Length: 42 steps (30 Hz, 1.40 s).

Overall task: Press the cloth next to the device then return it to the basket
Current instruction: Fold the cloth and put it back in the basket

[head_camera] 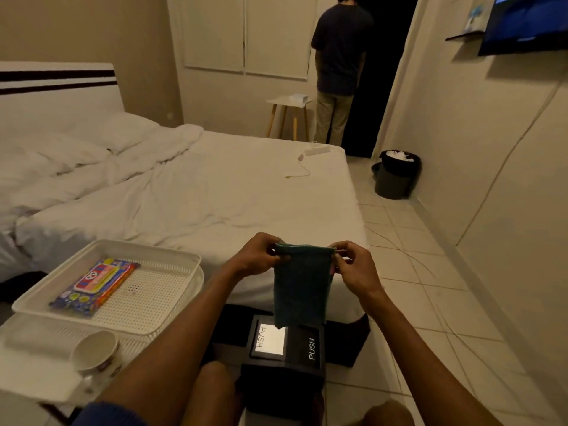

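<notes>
A dark green cloth (300,287) hangs down in front of me, folded into a narrow strip. My left hand (257,254) pinches its top left corner and my right hand (353,265) pinches its top right corner. Its lower edge dangles just above a black box-shaped device (302,361) on the floor between my knees, with two panels marked PUSH, the left one lit white. The white perforated basket (172,262) stands to the left and holds a colourful packet (95,282).
A second white tray with a white cup (96,352) lies under the basket at lower left. A bed with white sheets (215,186) fills the middle. A person stands at the far doorway, a black bin (396,175) by the right wall, cables on the tiled floor.
</notes>
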Motion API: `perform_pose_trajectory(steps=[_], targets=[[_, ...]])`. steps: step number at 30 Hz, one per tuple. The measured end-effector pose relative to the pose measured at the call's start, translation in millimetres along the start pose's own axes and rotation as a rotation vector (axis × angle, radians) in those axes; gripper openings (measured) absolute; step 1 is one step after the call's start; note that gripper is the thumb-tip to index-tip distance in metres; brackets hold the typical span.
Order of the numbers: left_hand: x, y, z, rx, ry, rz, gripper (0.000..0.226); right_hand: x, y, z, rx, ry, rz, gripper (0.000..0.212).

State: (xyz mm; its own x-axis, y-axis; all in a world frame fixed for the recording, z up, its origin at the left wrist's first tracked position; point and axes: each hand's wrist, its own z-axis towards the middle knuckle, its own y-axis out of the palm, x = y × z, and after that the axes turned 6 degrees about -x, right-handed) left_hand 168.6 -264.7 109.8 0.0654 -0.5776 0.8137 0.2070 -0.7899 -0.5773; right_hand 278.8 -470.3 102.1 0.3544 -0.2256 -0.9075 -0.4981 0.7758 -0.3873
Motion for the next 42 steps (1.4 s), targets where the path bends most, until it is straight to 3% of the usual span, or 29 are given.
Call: perform_pose_trajectory(steps=[11, 20, 28, 36, 42], targets=[[-19, -149, -17, 0.083, -0.102, 0.295, 0.014, -82, 107, 68, -0.089, -0.164, -0.005, 0.016], [-65, -255, -52, 0.111, -0.236, 0.391, 0.015, -112, 224, 96, -0.197, -0.138, 0.129, 0.011], [-116, -278, -84, 0.103, -0.361, 0.32, 0.016, -106, 288, 92, -0.314, -0.07, 0.144, 0.017], [-163, -284, -107, -0.169, -0.59, 0.103, 0.016, -80, 318, 66, -0.5, 0.106, 0.14, 0.011], [-239, -247, -88, -0.081, -0.64, 0.096, 0.016, -40, 347, 81, -0.517, 0.242, 0.015, 0.014]])
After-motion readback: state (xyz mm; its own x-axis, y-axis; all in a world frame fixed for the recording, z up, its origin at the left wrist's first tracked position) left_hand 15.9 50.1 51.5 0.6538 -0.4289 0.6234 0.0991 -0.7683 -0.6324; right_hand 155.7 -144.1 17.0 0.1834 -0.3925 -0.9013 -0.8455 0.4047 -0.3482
